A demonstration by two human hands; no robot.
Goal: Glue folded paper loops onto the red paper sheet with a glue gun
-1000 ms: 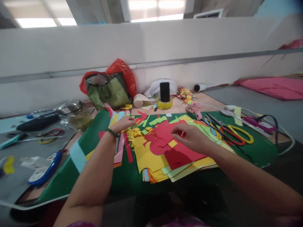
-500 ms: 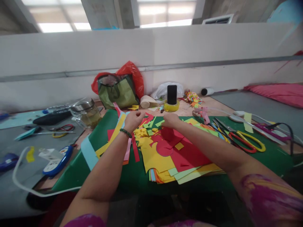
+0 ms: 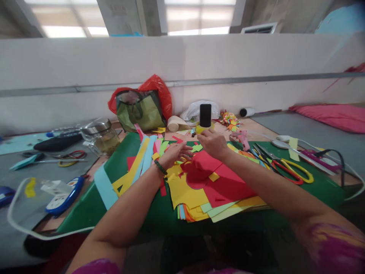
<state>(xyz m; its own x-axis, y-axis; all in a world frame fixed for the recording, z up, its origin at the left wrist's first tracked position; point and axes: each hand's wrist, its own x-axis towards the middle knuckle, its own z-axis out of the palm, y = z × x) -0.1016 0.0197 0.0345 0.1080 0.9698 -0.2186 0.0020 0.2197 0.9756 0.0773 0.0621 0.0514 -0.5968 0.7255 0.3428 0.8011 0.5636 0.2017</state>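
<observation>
Left hand [image 3: 178, 152] loosely open, right hand [image 3: 213, 144] curled, can't tell if it's gripping anything; red paper [image 3: 228, 186] lies just nearside of both!

This looks like a craft workshop: cut coloured paper [image 3: 185, 192], scissors [image 3: 276, 156] and a pink glue gun [image 3: 243, 139] crowd a bench [image 3: 255, 123] partly covered by a green mat [image 3: 152, 209]. Behind it are a plain white partition [image 3: 216, 57] and bright windows [image 3: 185, 17].

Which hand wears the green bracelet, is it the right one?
No, the left hand wears the bracelet.
</observation>
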